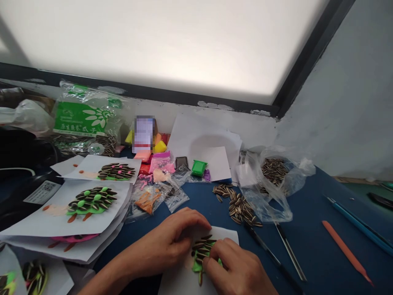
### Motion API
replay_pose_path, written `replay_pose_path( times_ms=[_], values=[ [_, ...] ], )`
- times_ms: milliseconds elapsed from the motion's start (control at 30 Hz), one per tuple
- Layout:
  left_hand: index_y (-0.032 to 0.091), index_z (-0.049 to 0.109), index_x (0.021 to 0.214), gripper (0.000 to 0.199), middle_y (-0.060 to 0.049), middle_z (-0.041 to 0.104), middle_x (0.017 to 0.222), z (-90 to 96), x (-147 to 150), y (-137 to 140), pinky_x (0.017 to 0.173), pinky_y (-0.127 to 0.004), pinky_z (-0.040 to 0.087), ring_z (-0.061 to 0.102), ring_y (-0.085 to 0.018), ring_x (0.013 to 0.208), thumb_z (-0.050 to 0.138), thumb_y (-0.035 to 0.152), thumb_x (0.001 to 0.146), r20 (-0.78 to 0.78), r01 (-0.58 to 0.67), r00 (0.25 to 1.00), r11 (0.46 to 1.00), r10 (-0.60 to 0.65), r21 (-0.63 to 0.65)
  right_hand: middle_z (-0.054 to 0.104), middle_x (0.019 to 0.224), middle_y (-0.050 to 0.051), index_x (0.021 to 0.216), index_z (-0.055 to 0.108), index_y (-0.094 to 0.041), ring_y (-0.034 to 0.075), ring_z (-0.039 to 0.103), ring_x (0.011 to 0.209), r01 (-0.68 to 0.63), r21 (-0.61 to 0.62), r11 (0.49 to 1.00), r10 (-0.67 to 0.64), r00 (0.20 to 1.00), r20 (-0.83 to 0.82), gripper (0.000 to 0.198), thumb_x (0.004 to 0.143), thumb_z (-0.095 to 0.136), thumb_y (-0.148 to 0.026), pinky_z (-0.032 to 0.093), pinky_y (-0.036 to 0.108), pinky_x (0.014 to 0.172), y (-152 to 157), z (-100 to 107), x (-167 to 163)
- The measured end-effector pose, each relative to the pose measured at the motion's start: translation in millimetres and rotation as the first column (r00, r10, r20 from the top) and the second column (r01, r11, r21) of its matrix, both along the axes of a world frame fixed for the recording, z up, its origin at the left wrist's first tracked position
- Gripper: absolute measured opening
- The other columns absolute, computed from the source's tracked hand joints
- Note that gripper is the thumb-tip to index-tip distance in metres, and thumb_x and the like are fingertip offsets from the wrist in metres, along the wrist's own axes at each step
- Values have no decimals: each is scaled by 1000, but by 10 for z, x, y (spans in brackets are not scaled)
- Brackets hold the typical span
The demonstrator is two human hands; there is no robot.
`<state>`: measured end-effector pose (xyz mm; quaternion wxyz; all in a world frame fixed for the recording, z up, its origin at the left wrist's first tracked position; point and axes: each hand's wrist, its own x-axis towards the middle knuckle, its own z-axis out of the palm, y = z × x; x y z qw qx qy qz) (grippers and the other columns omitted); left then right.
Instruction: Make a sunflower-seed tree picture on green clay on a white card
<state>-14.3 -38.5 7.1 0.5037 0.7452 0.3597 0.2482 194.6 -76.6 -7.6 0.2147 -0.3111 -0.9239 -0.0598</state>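
Note:
On a white sheet of paper (173,282) lies a green clay shape (196,267) with rows of striped sunflower seeds (203,248) stuck in it and a pale clay part at its left. My right hand (235,268) is over the right side of the clay, thumb and forefinger pinched at a sunflower seed there; the fingertips partly cover it. Curved around the top left of the shape, my left hand (172,239) rests on the paper with its fingers apart from the thumb, holding nothing. Loose seeds (241,207) lie in a pile beyond my hands.
Finished seed-and-clay hedgehog pictures (92,200) are stacked at left. Clay packets (159,164) and a green seed bag (84,119) stand behind. At right are a plastic bag of seeds (274,172), pens (290,252), an orange tool (346,250) and blue tweezers (362,223).

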Motion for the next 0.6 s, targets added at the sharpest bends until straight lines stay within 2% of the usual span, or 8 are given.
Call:
replay_pose_path(
  times_ms=[167,333,467,600],
  values=[
    [21,63,109,45,-4,62,112,11,1,-2,99,-34,45,57,-20,108,43,2,73,-7,-2,1000,1000,2,-2,59,68,-2,74,55,-21,12,54,57,6,50,999,-6,1000,0,19,86,53,-7,29,26,48,-1,20,-14],
    [22,63,109,53,-3,63,114,19,-6,2,99,-34,45,57,-19,108,40,0,66,-18,-5,1000,1000,5,-4,56,64,-2,71,53,-21,12,51,52,49,101,994,-47,999,-18,24,87,47,-5,28,26,46,-13,80,14],
    [23,64,111,56,-1,65,114,-23,-11,6,100,-36,45,59,-19,109,39,2,65,2,-45,999,998,46,-43,56,68,2,71,55,-20,14,52,55,103,-8,995,-103,992,-74,27,92,41,-10,34,25,48,72,148,107],
    [24,66,112,55,0,68,116,-109,-25,8,103,-40,45,60,-21,113,38,5,69,34,-162,986,983,165,-86,58,72,2,77,61,-18,15,57,62,219,-122,968,-227,972,-56,25,93,44,-8,40,25,55,271,195,236]
  ],
)
